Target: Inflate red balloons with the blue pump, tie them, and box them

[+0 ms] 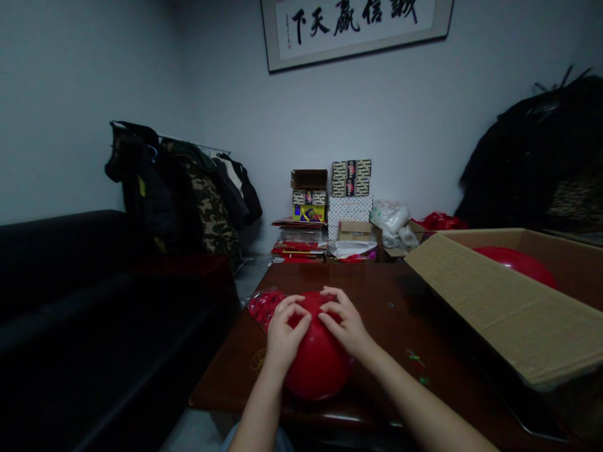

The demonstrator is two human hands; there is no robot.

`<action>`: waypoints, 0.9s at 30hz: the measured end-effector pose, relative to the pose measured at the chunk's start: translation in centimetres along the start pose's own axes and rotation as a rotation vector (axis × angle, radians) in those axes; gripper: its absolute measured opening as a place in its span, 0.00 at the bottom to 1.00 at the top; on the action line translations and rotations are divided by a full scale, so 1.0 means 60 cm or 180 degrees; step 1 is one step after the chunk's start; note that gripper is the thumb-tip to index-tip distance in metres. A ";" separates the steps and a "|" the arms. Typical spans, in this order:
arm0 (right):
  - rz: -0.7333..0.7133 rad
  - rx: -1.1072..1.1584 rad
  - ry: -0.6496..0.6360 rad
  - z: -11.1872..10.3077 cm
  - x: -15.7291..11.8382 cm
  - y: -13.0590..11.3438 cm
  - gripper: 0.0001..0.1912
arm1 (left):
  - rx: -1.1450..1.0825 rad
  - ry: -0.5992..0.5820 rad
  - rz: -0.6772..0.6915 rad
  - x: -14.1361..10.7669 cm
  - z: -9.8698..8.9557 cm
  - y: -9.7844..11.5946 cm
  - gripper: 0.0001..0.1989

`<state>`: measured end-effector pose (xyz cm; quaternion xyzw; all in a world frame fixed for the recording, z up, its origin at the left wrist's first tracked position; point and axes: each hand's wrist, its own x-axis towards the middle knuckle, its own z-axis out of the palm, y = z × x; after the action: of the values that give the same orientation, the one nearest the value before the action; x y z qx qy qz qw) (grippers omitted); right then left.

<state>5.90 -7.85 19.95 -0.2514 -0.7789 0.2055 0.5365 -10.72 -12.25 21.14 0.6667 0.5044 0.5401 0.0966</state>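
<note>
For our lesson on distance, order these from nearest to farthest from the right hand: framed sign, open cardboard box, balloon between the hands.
From the right hand:
1. Balloon, at its fingers.
2. Cardboard box, off to the right.
3. Framed sign, on the back wall.

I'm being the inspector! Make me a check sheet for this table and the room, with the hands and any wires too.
Surface: brown table, shiny.
Job's things: one round red balloon between the hands, near the table's front edge.
Clutter: red packet, thin yellow loops, small green bits; at the right, a cardboard box with something round and red inside.
Grippers: left hand and right hand, bare, fingers at the balloon's top; grip too small to tell.
Cables: nothing seen.
Surroundings: black sofa, hanging coats, stacked boxes, framed writing.
</note>
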 end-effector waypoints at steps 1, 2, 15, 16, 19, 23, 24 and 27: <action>0.0010 0.0015 -0.0057 0.000 0.001 0.000 0.06 | -0.0028 0.0043 -0.0006 0.000 0.000 0.001 0.05; 0.0027 0.0028 -0.0103 0.001 0.001 -0.001 0.06 | -0.0044 0.0078 -0.0007 -0.001 0.000 0.002 0.05; 0.0051 0.0119 -0.0600 -0.005 -0.002 0.001 0.06 | 0.0865 0.0406 0.0642 -0.008 0.012 0.025 0.03; 0.0062 0.0123 -0.0586 -0.006 -0.003 0.002 0.07 | 0.0998 0.0386 0.0719 -0.009 0.010 0.027 0.03; 0.0062 0.0133 -0.0625 -0.007 -0.004 0.004 0.08 | 0.1235 0.0374 0.0865 -0.011 0.006 0.030 0.03; -0.0027 0.0125 -0.0935 -0.010 -0.001 0.002 0.08 | 0.1229 0.0387 0.1049 -0.014 0.004 0.027 0.05; -0.0049 0.0119 -0.1025 -0.012 0.001 0.000 0.08 | 0.1152 0.0371 0.1067 -0.014 0.004 0.025 0.06; -0.0131 0.0092 -0.1292 -0.020 0.007 -0.003 0.09 | 0.0835 0.0231 0.1001 -0.012 0.003 0.018 0.05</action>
<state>6.87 -7.66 20.79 -0.1812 -0.8730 0.2521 0.3762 -9.88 -13.25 21.37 0.7242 0.4632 0.5020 -0.0948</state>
